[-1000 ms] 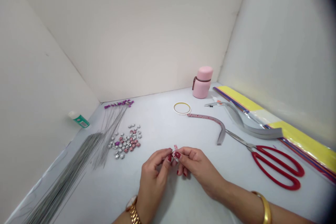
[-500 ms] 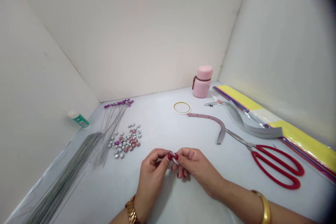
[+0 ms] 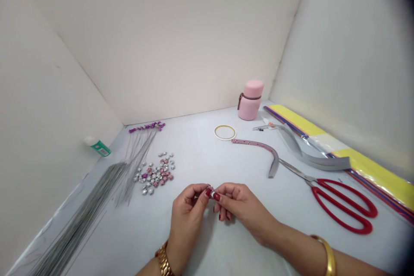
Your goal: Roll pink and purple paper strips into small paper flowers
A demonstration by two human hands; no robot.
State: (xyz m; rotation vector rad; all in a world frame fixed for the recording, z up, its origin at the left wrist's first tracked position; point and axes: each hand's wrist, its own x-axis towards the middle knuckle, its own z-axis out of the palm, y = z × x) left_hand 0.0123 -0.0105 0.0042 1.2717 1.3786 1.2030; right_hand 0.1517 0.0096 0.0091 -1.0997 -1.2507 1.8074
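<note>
Between the fingertips of both hands is a small folded paper strip (image 3: 212, 193), pale with a white edge and mostly covered by the fingers. My left hand (image 3: 189, 209) pinches it from the left with thumb and index finger. From the other side my right hand (image 3: 247, 207) closes on it with its thumb and fingers, the lower fingers curled beneath. Left of the hands lies a loose group of little folded paper stars (image 3: 157, 176) in silver and pink, with a purple one among them. A pink patterned strip bundle (image 3: 255, 144) curves on the table beyond my right hand.
Red-handled scissors (image 3: 343, 205) lie at the right, near grey strips (image 3: 320, 162) and long yellow-topped sheets (image 3: 355, 159). A tape roll (image 3: 225, 139) and pink flask (image 3: 250, 105) stand farther back. At left are grey wires (image 3: 84, 211), purple-tipped stems (image 3: 147, 127) and a glue stick (image 3: 98, 146).
The fingertips have shifted slightly on the paper strip, and less of its white end shows below them. Both hands stay in nearly the same place; the view has moved a little.
</note>
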